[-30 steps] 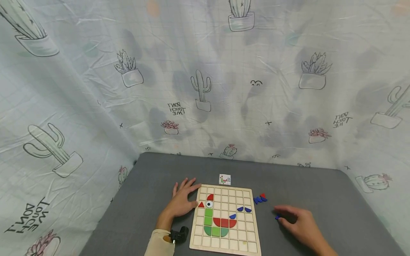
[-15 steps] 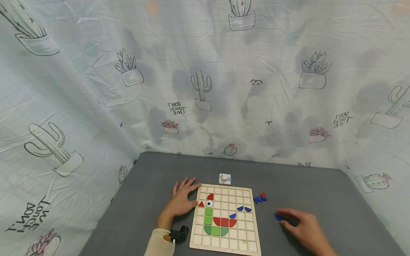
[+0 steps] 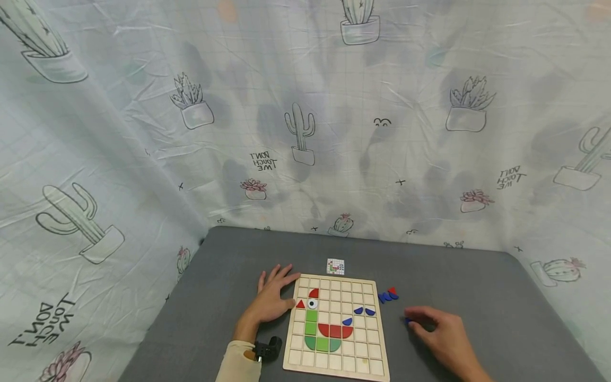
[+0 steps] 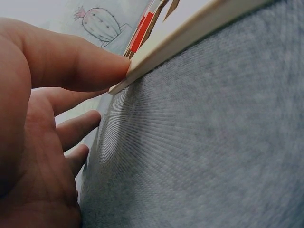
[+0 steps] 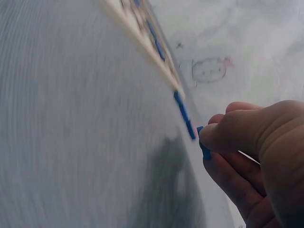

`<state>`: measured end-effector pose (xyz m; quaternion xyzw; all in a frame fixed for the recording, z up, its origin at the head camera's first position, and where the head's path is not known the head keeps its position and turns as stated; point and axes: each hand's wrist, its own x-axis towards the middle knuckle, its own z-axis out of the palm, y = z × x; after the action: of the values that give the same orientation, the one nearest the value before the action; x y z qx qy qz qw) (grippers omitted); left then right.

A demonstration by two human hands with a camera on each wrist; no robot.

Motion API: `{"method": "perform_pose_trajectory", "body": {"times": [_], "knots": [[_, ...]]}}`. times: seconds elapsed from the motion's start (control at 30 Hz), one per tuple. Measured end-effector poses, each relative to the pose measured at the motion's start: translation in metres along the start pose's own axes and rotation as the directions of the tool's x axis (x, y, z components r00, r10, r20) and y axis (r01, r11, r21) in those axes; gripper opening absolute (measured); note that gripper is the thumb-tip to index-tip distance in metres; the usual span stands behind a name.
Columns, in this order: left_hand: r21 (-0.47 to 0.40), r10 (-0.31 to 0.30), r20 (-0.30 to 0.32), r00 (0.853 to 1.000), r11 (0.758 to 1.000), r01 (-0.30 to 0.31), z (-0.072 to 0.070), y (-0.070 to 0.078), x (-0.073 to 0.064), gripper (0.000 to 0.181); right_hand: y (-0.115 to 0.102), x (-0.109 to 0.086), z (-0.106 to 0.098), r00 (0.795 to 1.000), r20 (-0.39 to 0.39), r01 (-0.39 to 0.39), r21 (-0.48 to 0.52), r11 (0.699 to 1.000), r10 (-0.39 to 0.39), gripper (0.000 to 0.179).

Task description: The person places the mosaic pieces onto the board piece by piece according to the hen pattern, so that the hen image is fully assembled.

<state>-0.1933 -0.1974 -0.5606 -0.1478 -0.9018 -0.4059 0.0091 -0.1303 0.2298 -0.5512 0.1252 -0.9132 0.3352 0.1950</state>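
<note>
A wooden grid board (image 3: 346, 298) lies on the grey table. Red, green and blue pieces and a white eye piece (image 3: 312, 304) sit in its cells, with two red quarter-shapes around a red square near the middle. My left hand (image 3: 268, 302) lies at the board's left edge with fingers spread. In the left wrist view its thumb (image 4: 102, 69) touches the board's side. Right of the board, my right hand (image 3: 444, 331) pinches a small blue piece (image 5: 205, 149) between thumb and fingers, above the table. The fingers hide most of that piece.
Several loose blue pieces (image 3: 387, 297) and a red piece (image 3: 392, 291) lie by the board's right edge. A small pattern card (image 3: 335, 267) lies beyond the board's far edge. A cactus-print curtain (image 3: 305, 201) hangs behind the table (image 3: 458, 281).
My right hand, pinching the blue piece, first shifted slightly right and then back left toward the board. The left hand and the pieces on the board stay put.
</note>
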Motion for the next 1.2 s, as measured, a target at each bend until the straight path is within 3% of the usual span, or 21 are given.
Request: {"method": "perform_pose_trajectory", "body": {"times": [0.27,0.57,0.9,1.2], "knots": [[-0.001,-0.005,0.001,1.0,1.0,0.005,-0.001,0.0,0.0,0.068,-0.031,0.006,0.019,0.999,0.022,-0.044,0.138,0.989,0.042,0.033],[-0.005,0.0,0.004,1.0,1.0,0.0,-0.001,0.002,-0.001,0.068,-0.05,0.009,0.044,0.993,0.09,-0.094,0.233,0.968,0.074,0.036],[-0.005,0.006,-0.002,1.0,1.0,-0.006,-0.001,0.002,0.0,0.068,-0.058,0.011,0.054,0.986,0.169,-0.027,0.15,0.988,0.001,0.031],[-0.002,0.0,-0.002,1.0,1.0,0.0,-0.001,0.001,0.0,0.067,-0.063,0.01,0.055,0.982,0.187,-0.03,0.099,0.995,0.012,0.033]]}}
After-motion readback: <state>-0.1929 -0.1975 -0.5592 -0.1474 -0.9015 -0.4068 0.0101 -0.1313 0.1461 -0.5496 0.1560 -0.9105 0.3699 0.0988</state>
